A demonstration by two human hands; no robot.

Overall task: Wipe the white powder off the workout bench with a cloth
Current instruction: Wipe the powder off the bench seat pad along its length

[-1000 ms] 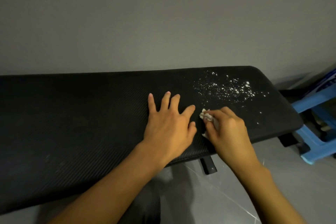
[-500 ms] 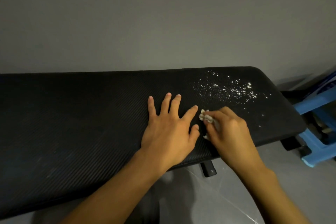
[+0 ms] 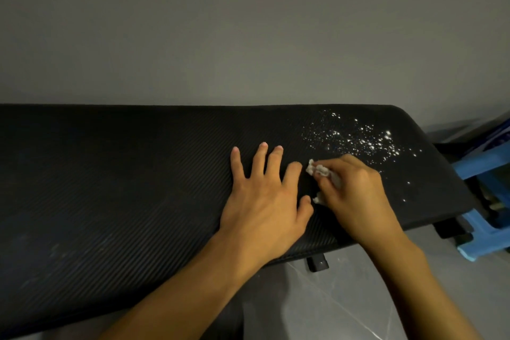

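Observation:
The black padded workout bench [image 3: 124, 174] runs across the view. White powder [image 3: 358, 141] is scattered over its right end. My right hand [image 3: 356, 196] grips a small crumpled white cloth [image 3: 318, 170] and holds it down on the pad, just below and left of the powder. Most of the cloth is hidden under the hand. My left hand [image 3: 265, 199] lies flat on the pad with its fingers spread, right beside the right hand.
A grey wall rises behind the bench. A blue plastic stool [image 3: 485, 210] stands on the floor past the bench's right end. Grey tiled floor [image 3: 331, 306] and a black bench foot [image 3: 317, 263] show below the front edge.
Both hands have stayed almost where they were. The right hand with the cloth has crept slightly up toward the powder, and the view has shifted a little.

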